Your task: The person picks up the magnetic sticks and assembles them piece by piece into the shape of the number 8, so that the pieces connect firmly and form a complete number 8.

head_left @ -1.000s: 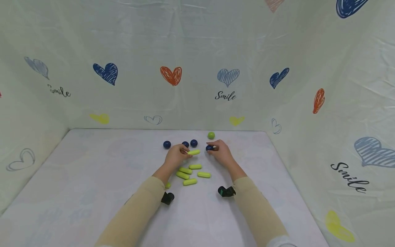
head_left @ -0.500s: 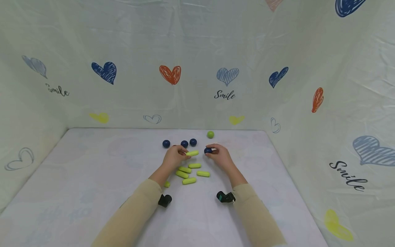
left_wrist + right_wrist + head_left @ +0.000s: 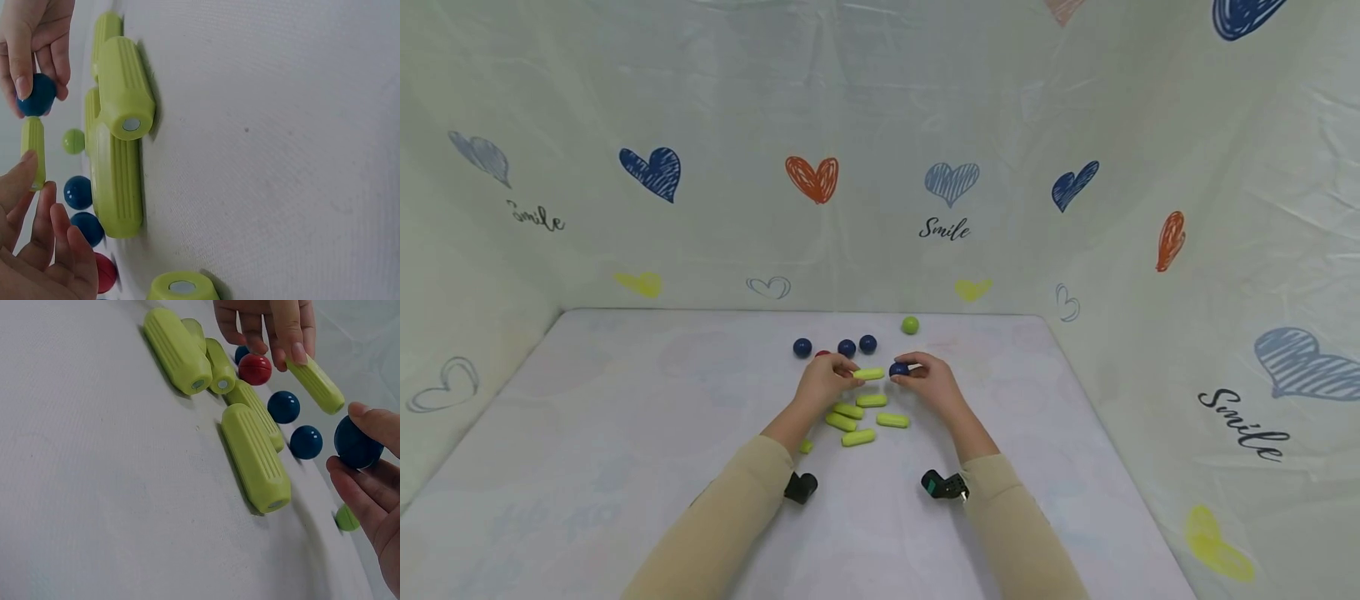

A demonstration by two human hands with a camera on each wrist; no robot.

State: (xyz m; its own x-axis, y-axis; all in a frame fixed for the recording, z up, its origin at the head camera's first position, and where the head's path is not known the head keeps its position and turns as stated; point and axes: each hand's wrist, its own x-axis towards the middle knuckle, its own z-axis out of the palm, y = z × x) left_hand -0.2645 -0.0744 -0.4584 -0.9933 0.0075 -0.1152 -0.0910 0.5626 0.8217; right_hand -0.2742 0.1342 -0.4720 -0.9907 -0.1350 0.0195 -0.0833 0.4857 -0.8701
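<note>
My left hand [image 3: 826,382] pinches one end of a yellow-green magnetic rod [image 3: 869,374], which points to the right. Facing it, my right hand [image 3: 932,382] holds a dark blue ball [image 3: 898,371] between thumb and fingers. In the right wrist view the rod's free end [image 3: 335,406] is close to the blue ball [image 3: 357,444]. Seen from the left wrist, the rod [image 3: 33,150] stands right at the underside of the ball [image 3: 37,97]. Both are held above the table.
Several yellow-green rods [image 3: 858,437] lie nearer me, some with silvery discs on their ends. Behind the hands are more dark blue balls [image 3: 802,348], a red ball [image 3: 255,369] and a green ball [image 3: 910,325]. A hanging sheet [image 3: 880,100] with printed hearts surrounds the table.
My right hand has brought the blue ball left and slightly toward me, closing the gap to the rod. The left hand has shifted slightly, uncovering part of the red ball.
</note>
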